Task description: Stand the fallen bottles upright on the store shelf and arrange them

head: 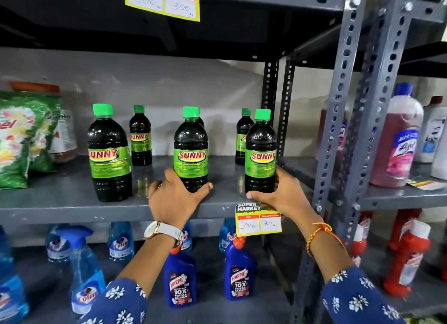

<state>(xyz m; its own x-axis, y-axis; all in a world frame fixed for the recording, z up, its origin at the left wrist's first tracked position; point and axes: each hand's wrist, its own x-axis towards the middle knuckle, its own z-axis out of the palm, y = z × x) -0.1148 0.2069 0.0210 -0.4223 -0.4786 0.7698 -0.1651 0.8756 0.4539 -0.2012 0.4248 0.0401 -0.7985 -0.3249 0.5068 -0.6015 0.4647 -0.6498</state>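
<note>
Fingers [205, 186] of left hand [174, 198] grip centre bottle [190, 149]; right hand [283, 193] grips right bottle [260, 154]; both upright on shelf [60, 202], mid-frame.

Bright even light, wide-angle bowing at edges, blurred corners, dim upper shelf [217, 33]

A shop aisle, cleaning goods on grey metal racking.

Right at the front lip of the slotted steel shelf [72, 210] hangs a yellow price tag [258, 220] printed "SUPER MARKET", with 100 and 80 handwritten on it. On the shelf stand several identical "SUNNY" bottles [190, 149], all labels facing out. Below it, Harpic bottles [180, 279] and blue Colin sprays [84, 270] sit in rows. Above, a second price tag [163, 1] reads 300.
</note>
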